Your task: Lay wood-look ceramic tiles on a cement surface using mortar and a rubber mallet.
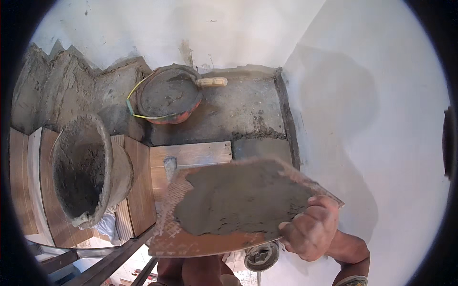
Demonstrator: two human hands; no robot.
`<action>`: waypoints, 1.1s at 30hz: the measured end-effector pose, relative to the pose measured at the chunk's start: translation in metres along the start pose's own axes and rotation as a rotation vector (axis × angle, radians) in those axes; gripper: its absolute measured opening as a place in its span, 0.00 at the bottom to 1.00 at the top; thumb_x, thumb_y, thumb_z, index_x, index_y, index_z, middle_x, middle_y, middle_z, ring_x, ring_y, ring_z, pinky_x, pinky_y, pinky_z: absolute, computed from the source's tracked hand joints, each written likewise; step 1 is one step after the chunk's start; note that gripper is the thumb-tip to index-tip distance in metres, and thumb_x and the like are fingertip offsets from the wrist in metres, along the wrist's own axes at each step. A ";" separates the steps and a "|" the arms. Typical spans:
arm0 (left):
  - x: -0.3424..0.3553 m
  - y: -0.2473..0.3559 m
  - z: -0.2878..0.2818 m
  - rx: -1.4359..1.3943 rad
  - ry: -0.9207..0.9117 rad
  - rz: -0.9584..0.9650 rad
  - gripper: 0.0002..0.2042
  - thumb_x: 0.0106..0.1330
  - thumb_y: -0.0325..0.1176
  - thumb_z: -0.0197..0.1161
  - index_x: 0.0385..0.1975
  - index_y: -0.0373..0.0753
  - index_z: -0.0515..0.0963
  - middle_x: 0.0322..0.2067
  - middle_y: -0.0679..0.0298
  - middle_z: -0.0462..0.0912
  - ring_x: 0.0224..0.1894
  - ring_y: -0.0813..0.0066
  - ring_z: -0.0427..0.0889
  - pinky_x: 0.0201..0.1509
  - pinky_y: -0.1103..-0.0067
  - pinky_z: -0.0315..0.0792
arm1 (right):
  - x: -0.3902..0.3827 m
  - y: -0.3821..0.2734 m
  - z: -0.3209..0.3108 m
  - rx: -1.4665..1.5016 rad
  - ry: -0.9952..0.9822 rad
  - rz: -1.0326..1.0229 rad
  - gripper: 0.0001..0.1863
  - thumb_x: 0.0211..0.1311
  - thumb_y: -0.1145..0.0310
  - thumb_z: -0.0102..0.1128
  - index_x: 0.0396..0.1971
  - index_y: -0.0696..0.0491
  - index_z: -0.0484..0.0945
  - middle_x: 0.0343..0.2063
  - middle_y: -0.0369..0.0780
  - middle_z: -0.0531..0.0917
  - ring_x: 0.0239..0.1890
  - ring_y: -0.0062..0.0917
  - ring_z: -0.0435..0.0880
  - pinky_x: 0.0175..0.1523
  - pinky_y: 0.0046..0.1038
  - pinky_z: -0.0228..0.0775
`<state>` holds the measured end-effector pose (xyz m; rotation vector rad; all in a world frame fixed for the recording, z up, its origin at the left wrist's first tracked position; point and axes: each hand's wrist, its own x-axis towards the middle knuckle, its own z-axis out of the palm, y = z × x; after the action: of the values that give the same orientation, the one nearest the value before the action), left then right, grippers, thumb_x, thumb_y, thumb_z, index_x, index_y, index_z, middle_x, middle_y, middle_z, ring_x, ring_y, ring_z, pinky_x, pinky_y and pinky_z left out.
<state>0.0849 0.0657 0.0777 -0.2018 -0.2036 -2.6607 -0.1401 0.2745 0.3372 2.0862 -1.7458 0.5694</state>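
At the lower centre of our view, a tile slants with its reddish-brown, patterned face up, and a broad coat of grey mortar covers most of that face, leaving the left end and part of the lower edge bare. Our right hand comes in from the lower right, and its grip is curled closed on the tile's right end, just beside the mortar. Our left hand is out of sight, so we cannot tell how its grip stands.

Beyond the tile we see wood-look flooring, and a pale grey piece stands out against it, partly hidden by the tile's upper edge. To our left, a large grey bucket tilts its mouth toward us, its inside caked with dark residue. A pale cloth lies just below it.

Farther off, on the rough cement floor, we find a reddish bucket filled with mortar, with a yellow handle hanging along its near side. A trowel's wooden handle juts over that bucket's right rim. Jagged cement steps run to the left along the white wall. Beneath the tile, near our right hand, we make out a small round container smeared with grey, and at the lower left, dark bars cross at a slant.
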 end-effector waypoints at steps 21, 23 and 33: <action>0.130 -0.123 -0.073 1.106 0.460 -0.394 0.21 0.72 0.42 0.66 0.58 0.38 0.75 0.48 0.60 0.84 0.48 0.78 0.80 0.54 0.76 0.74 | -0.149 0.051 0.064 0.295 0.556 1.718 0.18 0.68 0.59 0.72 0.27 0.54 0.74 0.26 0.30 0.75 0.29 0.15 0.68 0.36 0.21 0.64; 0.140 -0.104 -0.059 1.212 0.508 -0.378 0.20 0.72 0.44 0.65 0.56 0.37 0.77 0.45 0.58 0.86 0.48 0.75 0.82 0.54 0.75 0.75 | -0.161 0.046 0.087 0.339 0.557 1.807 0.16 0.68 0.60 0.71 0.28 0.54 0.75 0.25 0.30 0.76 0.29 0.14 0.68 0.36 0.21 0.64; 0.215 -0.070 -0.056 1.934 0.628 -0.476 0.28 0.69 0.56 0.62 0.55 0.36 0.82 0.46 0.48 0.87 0.50 0.50 0.85 0.54 0.62 0.76 | -0.198 -0.049 0.203 0.805 0.627 2.099 0.11 0.69 0.61 0.69 0.33 0.54 0.82 0.29 0.31 0.81 0.33 0.15 0.74 0.42 0.23 0.68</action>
<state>-0.1432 0.0241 0.0533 1.2977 -2.4025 -1.5407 -0.1070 0.3449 0.0604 -0.7589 -2.6487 2.1556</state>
